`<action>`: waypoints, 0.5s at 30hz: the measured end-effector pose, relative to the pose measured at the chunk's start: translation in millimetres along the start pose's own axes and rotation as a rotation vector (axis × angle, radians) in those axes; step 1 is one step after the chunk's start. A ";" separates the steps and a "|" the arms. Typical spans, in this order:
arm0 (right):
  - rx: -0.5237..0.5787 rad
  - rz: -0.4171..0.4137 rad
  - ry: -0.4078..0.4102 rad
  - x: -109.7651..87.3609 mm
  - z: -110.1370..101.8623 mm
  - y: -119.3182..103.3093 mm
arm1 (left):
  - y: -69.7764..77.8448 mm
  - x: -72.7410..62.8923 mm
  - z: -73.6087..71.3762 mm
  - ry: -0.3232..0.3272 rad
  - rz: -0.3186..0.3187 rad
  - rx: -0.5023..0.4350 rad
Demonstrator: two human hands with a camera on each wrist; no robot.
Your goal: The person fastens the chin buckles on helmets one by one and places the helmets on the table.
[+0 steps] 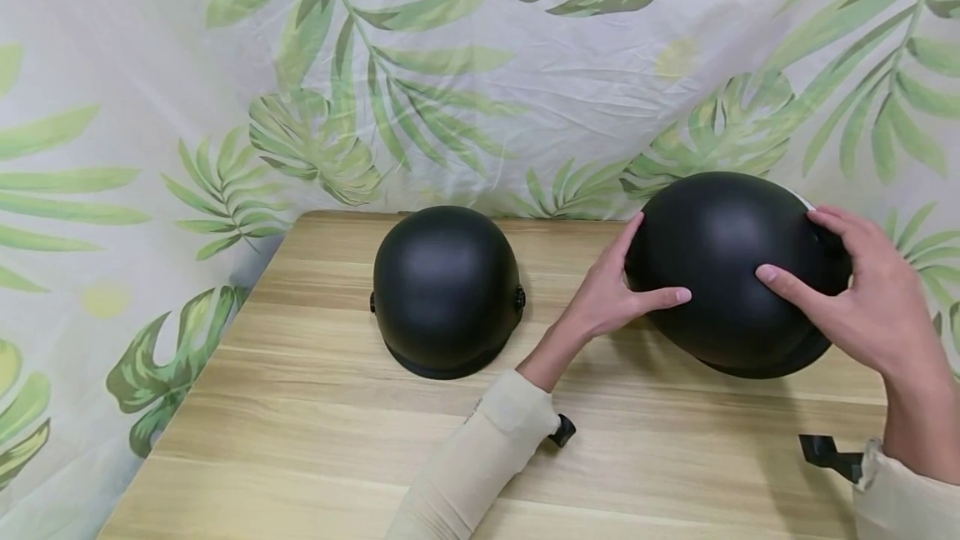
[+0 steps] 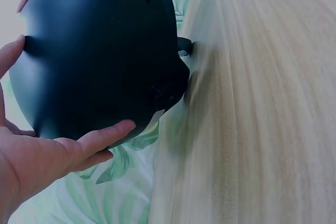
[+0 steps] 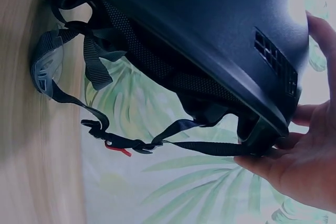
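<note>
Between both hands a black helmet (image 1: 735,273) is held tilted over the right part of the table. My left hand (image 1: 618,294) grips its left side, thumb on the shell and fingers around the edge. On the opposite side my right hand (image 1: 862,290) holds it, thumb across the front. In the right wrist view black chin straps (image 3: 205,148) hang under the shell, with a buckle, a red tab (image 3: 119,151) and a clear chin cup (image 3: 48,69) close by the tabletop. A vent grille (image 3: 275,61) shows in the shell.
A second black helmet (image 1: 447,290) stands dome up on the wood-grain table (image 1: 315,432), left of my left forearm. Behind the table hangs a leaf-print cloth (image 1: 585,82). Black wrist mounts (image 1: 828,452) stick out from the sleeves.
</note>
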State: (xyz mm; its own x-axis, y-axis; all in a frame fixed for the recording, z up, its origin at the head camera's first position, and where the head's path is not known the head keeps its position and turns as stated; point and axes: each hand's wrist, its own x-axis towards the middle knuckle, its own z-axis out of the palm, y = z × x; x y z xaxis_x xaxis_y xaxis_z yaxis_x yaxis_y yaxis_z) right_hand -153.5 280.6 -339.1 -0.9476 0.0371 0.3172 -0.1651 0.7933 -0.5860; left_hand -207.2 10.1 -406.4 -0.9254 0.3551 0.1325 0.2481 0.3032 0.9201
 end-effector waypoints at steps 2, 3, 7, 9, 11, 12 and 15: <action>0.002 0.006 -0.002 0.1 -0.1 0.3 | -0.2 0.4 -0.5 -0.009 0.008 -0.006; 0.003 0.009 -0.004 0.0 -0.2 0.5 | -0.1 0.3 -0.7 -0.011 0.011 -0.004; 0.001 0.027 -0.017 0.1 -0.4 2.1 | 2.9 -0.8 -1.5 0.000 0.005 0.032; 0.001 0.039 -0.028 0.5 -0.3 3.3 | 4.7 -1.4 -1.8 0.012 -0.004 0.052; -0.001 0.048 -0.039 1.0 0.2 4.7 | 5.8 -1.8 -2.3 0.017 -0.016 0.068; 0.002 0.050 -0.044 1.4 0.4 5.4 | 5.9 -1.8 -2.5 0.018 -0.020 0.073; 0.013 0.048 -0.054 2.5 0.9 7.2 | 5.2 -1.7 -3.9 0.010 -0.020 0.070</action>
State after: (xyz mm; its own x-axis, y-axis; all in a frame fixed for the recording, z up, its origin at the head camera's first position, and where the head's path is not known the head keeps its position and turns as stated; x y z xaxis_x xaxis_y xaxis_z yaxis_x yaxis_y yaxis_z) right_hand -157.3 285.8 -343.3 -0.9679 0.0421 0.2476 -0.1219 0.7833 -0.6096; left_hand -205.4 7.7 -400.4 -0.9331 0.3397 0.1178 0.2483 0.3717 0.8946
